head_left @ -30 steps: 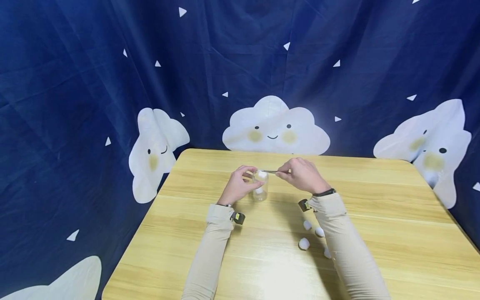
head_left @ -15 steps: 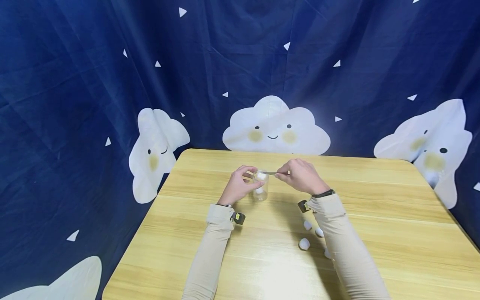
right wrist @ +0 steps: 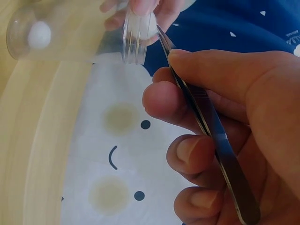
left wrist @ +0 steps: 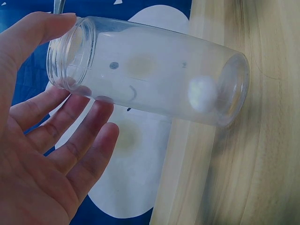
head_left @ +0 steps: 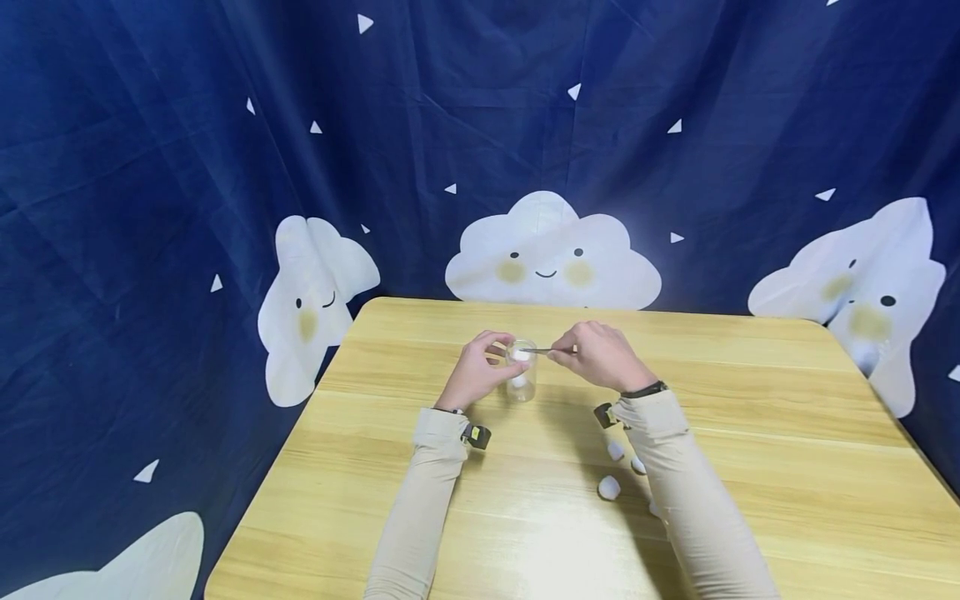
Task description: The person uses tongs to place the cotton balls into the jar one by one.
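My left hand (head_left: 476,371) grips a clear plastic jar (left wrist: 145,70) near its threaded mouth, thumb on one side and fingers on the other. The jar stands upright on the table in the head view. One white cotton ball (left wrist: 202,93) lies near its bottom. My right hand (head_left: 602,354) pinches metal tweezers (right wrist: 234,176) between thumb and fingers. At the jar's mouth, the tweezer tips meet another white cotton ball (right wrist: 149,27), part of it hidden behind the threaded rim.
Several loose cotton balls (head_left: 609,488) lie on the wooden table (head_left: 360,500), close to my right forearm, which partly covers some. A blue curtain (head_left: 420,108) with white clouds hangs behind the table's far edge.
The right hand has moved slightly down and left, bringing the tweezers and cotton ball lower, into the jar's mouth. My left hand and the jar have stayed put.
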The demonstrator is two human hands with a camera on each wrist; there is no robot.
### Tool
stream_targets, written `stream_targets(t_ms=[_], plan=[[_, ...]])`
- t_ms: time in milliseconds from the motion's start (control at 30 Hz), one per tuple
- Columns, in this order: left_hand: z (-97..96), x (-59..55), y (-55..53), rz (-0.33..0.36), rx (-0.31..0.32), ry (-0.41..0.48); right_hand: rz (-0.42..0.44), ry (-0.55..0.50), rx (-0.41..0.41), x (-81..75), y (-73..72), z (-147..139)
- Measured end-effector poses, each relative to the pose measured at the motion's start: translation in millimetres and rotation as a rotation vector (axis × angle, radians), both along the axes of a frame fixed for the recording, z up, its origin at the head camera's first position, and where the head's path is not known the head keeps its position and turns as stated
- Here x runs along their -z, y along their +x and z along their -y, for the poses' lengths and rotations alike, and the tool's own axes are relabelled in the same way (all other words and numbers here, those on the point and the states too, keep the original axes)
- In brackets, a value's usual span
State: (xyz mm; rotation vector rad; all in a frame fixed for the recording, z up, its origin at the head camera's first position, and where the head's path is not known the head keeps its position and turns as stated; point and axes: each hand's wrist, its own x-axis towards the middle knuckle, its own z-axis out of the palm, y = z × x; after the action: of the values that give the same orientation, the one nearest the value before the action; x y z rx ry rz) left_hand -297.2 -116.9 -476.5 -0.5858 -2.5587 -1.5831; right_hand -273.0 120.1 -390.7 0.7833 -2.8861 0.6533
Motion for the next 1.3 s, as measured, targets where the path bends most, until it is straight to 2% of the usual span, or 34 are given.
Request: stream_targets(t_ms=[667, 1300], plan=[[0.1, 0.5, -0.4, -0.010, 0.018, 0.016, 0.024, 0.022, 0.001, 1.4, 0.7, 0.9], [-1.0, -0.4, 0.5, -0.006, -0.004, -0.002, 0.020, 0.016, 0.003, 2.6, 1.0, 1.6]])
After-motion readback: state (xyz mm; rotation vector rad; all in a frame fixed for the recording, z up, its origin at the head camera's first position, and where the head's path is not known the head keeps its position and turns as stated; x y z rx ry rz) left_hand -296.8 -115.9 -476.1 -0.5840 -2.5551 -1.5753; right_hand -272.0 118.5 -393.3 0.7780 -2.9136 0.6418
